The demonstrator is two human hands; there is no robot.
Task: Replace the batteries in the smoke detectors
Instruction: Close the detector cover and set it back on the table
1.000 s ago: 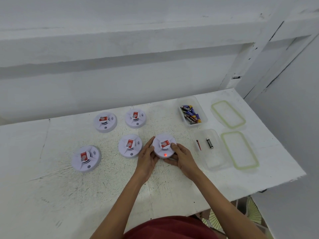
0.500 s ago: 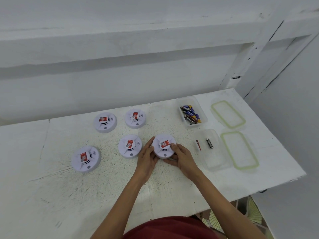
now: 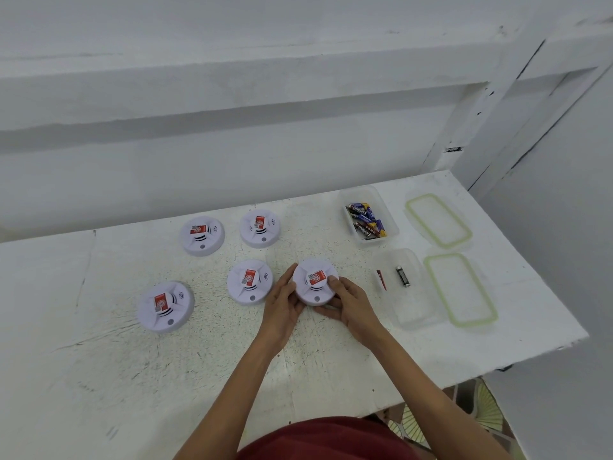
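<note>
Several round white smoke detectors with red labels lie on the white table. My left hand and my right hand grip one detector from both sides, face up, near the table's middle. Others lie at the left: one detector right beside my left hand, one detector farther left, and two more detectors behind. A clear tub at the back right holds several batteries. A nearer clear tub holds a black battery and a red one.
Two clear lids with green seals lie flat at the right of the tubs. The table's right edge and front right corner drop off near the lids. A white wall ledge runs behind the table.
The red light on the held detector, lit one second ago, is off now. The detector has turned slightly between my hands. Nothing else has moved.
</note>
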